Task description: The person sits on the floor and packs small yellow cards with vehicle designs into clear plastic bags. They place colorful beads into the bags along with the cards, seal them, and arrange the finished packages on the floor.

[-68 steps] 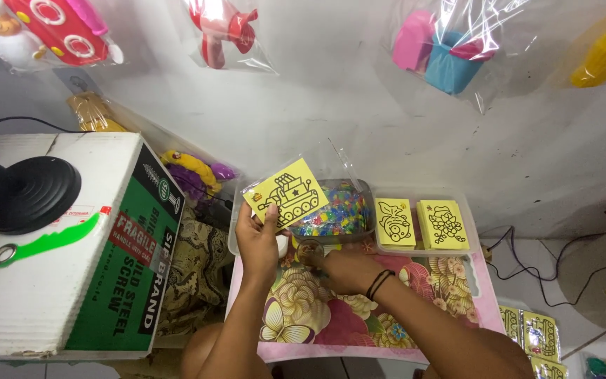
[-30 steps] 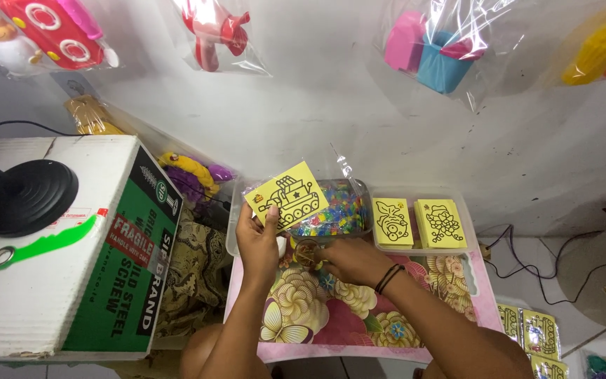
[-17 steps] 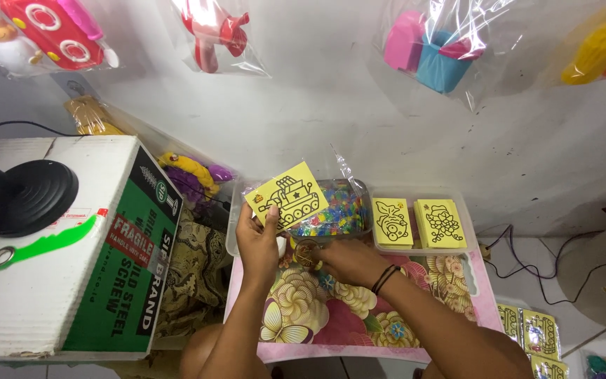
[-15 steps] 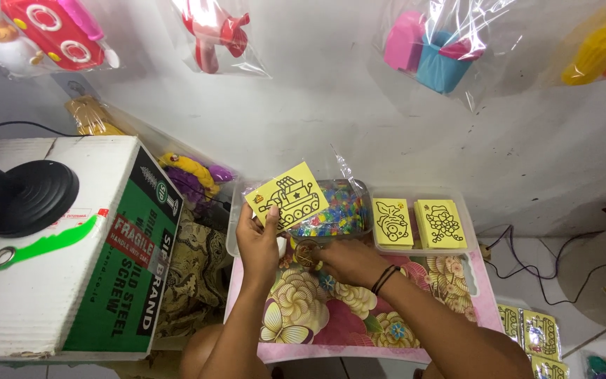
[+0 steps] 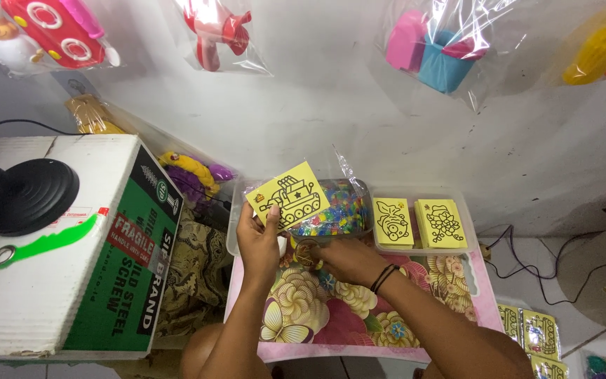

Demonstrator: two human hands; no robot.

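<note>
My left hand (image 5: 259,238) holds up a yellow square card (image 5: 288,196) with a black line drawing of a tank, thumb on its lower left corner. My right hand (image 5: 338,258) rests lower, on the pink flowered tray table (image 5: 331,323), fingers closed around something small and round near the card's bottom edge; what it is I cannot tell. Behind the card stands a clear tub of many-coloured beads (image 5: 334,209). To the right, two stacks of yellow picture cards (image 5: 416,223) lie in a clear tray.
A large white and green cardboard box (image 5: 71,245) with a black lamp base (image 5: 26,196) stands at the left. Bagged plastic toys (image 5: 443,49) hang on the wall above. More yellow cards (image 5: 538,333) lie on the floor at lower right, near black cables.
Almost nothing moved. My left hand keeps the tank card raised; my right hand shifted slightly left under the card.
</note>
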